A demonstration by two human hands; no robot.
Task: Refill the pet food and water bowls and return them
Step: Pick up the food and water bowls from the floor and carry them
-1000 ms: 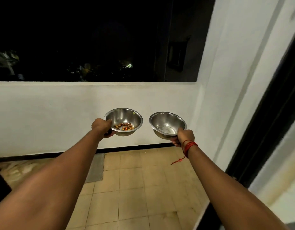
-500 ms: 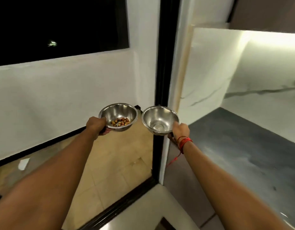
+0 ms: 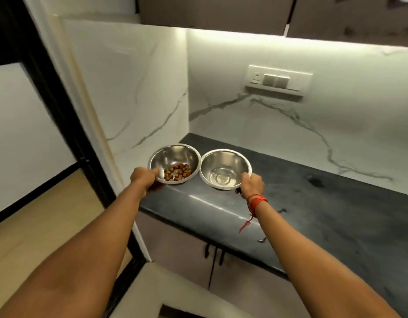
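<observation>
Two steel bowls are held side by side, rims almost touching, over the left end of a dark stone counter [image 3: 313, 216]. The food bowl [image 3: 175, 158] has a small heap of brown kibble in its bottom; my left hand [image 3: 144, 180] grips its near rim. The water bowl [image 3: 223, 164] holds a little clear water; my right hand [image 3: 252, 183], with a red thread at the wrist, grips its near right rim. Whether the bowls rest on the counter or hover just above it I cannot tell.
White marble walls enclose the counter at the left and back, with a switch panel [image 3: 278, 80] on the back wall. Upper cabinets hang overhead. Cabinet doors with black handles [image 3: 213, 252] sit below the counter. A black door frame [image 3: 49, 92] stands at the left, with the balcony beyond.
The view has swung right from the balcony, past the door frame, to the kitchen counter. Both bowls stayed in my hands and are now over the counter's left end.
</observation>
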